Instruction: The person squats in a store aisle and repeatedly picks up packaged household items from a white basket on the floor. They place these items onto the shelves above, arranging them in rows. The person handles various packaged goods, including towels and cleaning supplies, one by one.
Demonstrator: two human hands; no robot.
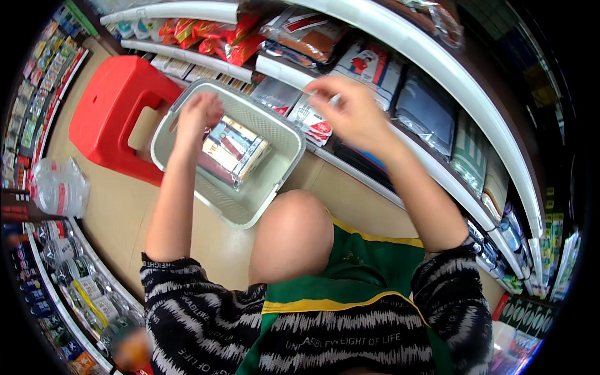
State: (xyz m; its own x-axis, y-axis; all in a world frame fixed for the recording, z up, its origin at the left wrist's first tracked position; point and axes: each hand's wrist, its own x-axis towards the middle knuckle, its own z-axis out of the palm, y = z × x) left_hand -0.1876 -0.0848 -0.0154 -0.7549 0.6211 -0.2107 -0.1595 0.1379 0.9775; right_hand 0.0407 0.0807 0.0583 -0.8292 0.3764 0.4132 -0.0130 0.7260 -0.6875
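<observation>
My left hand is over the left part of a pale green plastic basket, its fingers curled and blurred; whether it touches anything inside cannot be told. Beside it in the basket lie wrapped packages, the top one in clear film with a printed front. My right hand is raised in front of the store shelf, thumb and forefinger close together. A small whitish bit shows at its fingers, too blurred to name. Just behind and below this hand stand white and red printed packets on the low shelf.
A red plastic stool adjoins the basket's left side. Shelves of folded, bagged textiles curve along the right. Red packages fill the upper shelf. Large clear plastic bottles are on the floor at left, near more stocked shelves. My bare knee is close to the basket.
</observation>
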